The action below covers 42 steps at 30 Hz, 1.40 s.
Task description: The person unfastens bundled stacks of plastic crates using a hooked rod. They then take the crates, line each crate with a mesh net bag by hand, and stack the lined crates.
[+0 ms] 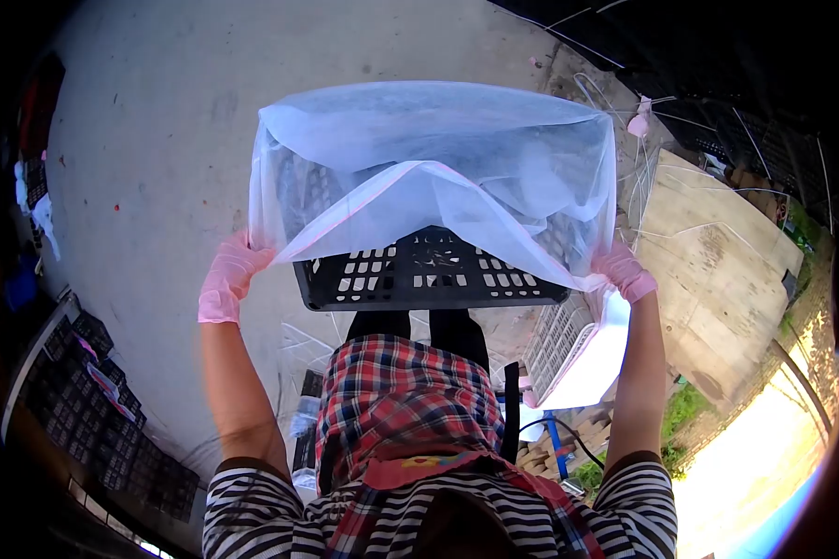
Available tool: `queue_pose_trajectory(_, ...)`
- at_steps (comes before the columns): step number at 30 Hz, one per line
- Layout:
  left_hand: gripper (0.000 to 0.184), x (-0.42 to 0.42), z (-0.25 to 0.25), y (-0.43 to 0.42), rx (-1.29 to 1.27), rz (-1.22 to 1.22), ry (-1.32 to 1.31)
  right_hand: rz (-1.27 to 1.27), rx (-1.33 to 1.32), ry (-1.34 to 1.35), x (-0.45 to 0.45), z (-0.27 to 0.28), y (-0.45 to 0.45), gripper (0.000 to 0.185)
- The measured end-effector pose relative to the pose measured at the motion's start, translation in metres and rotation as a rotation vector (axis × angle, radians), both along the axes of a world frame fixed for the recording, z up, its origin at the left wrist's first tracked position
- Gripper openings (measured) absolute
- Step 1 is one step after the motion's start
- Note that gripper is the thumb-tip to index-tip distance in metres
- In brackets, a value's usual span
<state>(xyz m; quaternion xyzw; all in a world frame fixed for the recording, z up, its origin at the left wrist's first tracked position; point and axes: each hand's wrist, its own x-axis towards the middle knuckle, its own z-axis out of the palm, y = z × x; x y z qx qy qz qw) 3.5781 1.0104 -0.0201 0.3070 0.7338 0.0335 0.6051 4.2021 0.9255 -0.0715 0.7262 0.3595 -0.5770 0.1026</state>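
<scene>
Here, grey floor (158, 158) beyond black crate (404, 265).

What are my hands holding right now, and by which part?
A translucent plastic sheet, by its near edge: the left hand grips it at the left end, the right hand at the right, above the black crate.

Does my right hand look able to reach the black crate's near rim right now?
Probably yes: the black crate's near rim shows bare below the plastic sheet, close to your right hand, though that hand's grip on the sheet may need loosening.
</scene>
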Motion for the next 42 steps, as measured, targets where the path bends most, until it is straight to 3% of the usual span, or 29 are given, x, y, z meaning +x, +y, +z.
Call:
queue_pose_trajectory(2, 0.021, 0.0, -0.008, -0.032, -0.148, -0.204, 0.418, -0.073, -0.116, -0.154, -0.021, 0.001, -0.02, 0.027)
queue_pose_trajectory(3, 0.021, 0.001, -0.004, -0.043, -0.142, -0.201, 0.416, -0.147, -0.232, -0.299, -0.029, 0.004, -0.028, 0.028)
queue_pose_trajectory(4, 0.018, 0.009, 0.004, -0.051, -0.102, 0.044, 0.322, -0.146, -0.222, -0.298, -0.029, 0.009, -0.037, 0.028)
queue_pose_trajectory(5, 0.015, 0.014, 0.009, -0.056, -0.059, 0.286, 0.224, -0.383, -0.148, -0.158, -0.031, 0.015, -0.048, 0.028)
queue_pose_trajectory(6, 0.015, 0.012, 0.012, -0.061, -0.052, 0.292, 0.227, -0.613, -0.076, -0.011, -0.031, 0.021, -0.056, 0.029)
queue_pose_trajectory(8, 0.008, 0.008, 0.004, -0.073, 0.331, 0.785, -0.26, -0.739, -0.025, 0.129, -0.025, 0.028, -0.064, 0.029)
queue_pose_trajectory(9, 0.008, -0.008, -0.017, -0.079, 0.343, 0.786, -0.257, -0.869, 0.021, 0.266, -0.024, 0.029, -0.066, 0.03)
queue_pose_trajectory(10, 0.01, -0.035, -0.048, -0.087, 0.51, 0.556, -0.065, -0.998, 0.062, 0.407, -0.025, 0.028, -0.067, 0.03)
queue_pose_trajectory(11, 0.012, -0.044, -0.052, -0.089, 0.591, 0.44, 0.031, -0.991, 0.063, 0.418, -0.029, 0.024, -0.066, 0.03)
queue_pose_trajectory(12, 0.013, -0.054, -0.054, -0.091, 0.67, 0.33, 0.139, -1.177, 0.097, 0.48, -0.033, 0.018, -0.066, 0.028)
queue_pose_trajectory(13, 0.019, -0.056, -0.037, -0.087, 0.541, 0.493, -0.083, -1.364, 0.128, 0.539, -0.037, 0.014, -0.065, 0.026)
queue_pose_trajectory(15, 0.026, -0.029, 0.009, -0.075, 0.405, 0.657, -0.304, -1.395, 0.105, 0.52, -0.052, 0.035, -0.047, 0.024)
queue_pose_trajectory(17, 0.034, 0.039, 0.059, -0.067, 0.182, 1.083, -0.522, -1.432, 0.085, 0.502, -0.053, 0.034, -0.039, 0.022)
queue_pose_trajectory(18, 0.034, 0.034, 0.05, -0.08, 0.186, 1.085, -0.519, -1.46, 0.145, 0.451, -0.042, 0.02, -0.042, 0.021)
queue_pose_trajectory(21, 0.034, 0.023, -0.009, -0.122, 0.213, 0.946, -0.458, -1.468, 0.291, 0.425, -0.002, -0.011, -0.032, 0.018)
queue_pose_trajectory(23, 0.038, 0.027, -0.029, -0.119, 0.02, 0.404, 0.23, -1.446, 0.483, 0.398, -0.004, -0.008, -0.01, 0.017)
queue_pose_trajectory(24, 0.038, 0.021, -0.031, -0.117, 0.021, 0.406, 0.231, -1.445, 0.482, 0.4, 0.006, -0.022, -0.007, 0.017)
queue_pose_trajectory(25, 0.041, 0.02, -0.031, -0.112, 0.015, 0.313, 0.139, -0.894, 0.625, 0.048, 0.036, -0.05, -0.007, 0.019)
queue_pose_trajectory(27, 0.044, 0.02, -0.023, -0.096, 0.007, 0.217, 0.05, -0.324, 0.71, -0.278, 0.074, -0.085, -0.007, 0.021)
queue_pose_trajectory(30, 0.048, 0.025, 0.007, -0.048, -0.232, 0.204, -0.115, -0.49, 0.675, -0.054, 0.074, -0.091, -0.002, 0.027)
queue_pose_trajectory(32, 0.061, 0.018, -0.001, -0.013, -0.278, 0.314, -0.14, -1.315, 0.358, 0.418, 0.014, -0.034, 0.01, 0.024)
queue_pose_trajectory(33, 0.061, 0.02, -0.016, -0.001, -0.29, 0.295, -0.166, -1.292, 0.286, 0.36, -0.01, -0.013, 0.011, 0.029)
queue_pose_trajectory(34, 0.056, 0.022, -0.033, 0.01, -0.163, 0.44, -0.135, -1.269, 0.217, 0.297, -0.019, 0.003, 0.009, 0.035)
queue_pose_trajectory(35, 0.05, 0.024, -0.048, 0.017, -0.036, 0.589, -0.104, -1.276, 0.238, 0.263, -0.01, -0.005, -0.002, 0.035)
queue_pose_trajectory(36, 0.05, 0.025, -0.057, 0.021, -0.049, 0.581, -0.132, -1.116, 0.36, 0.278, -0.001, -0.028, -0.021, 0.041)
queue_pose_trajectory(38, 0.039, 0.023, -0.063, 0.03, 0.216, 0.558, -0.316, -0.946, 0.471, 0.278, -0.007, -0.021, -0.022, 0.047)
queue_pose_trajectory(40, 0.035, 0.02, -0.053, 0.035, 0.27, 0.695, -0.204, -1.337, 0.387, 0.235, -0.022, -0.006, -0.009, 0.046)
queue_pose_trajectory(42, 0.031, 0.014, -0.044, 0.027, 0.323, 0.821, -0.074, -1.331, 0.42, 0.189, -0.013, -0.008, -0.002, 0.044)
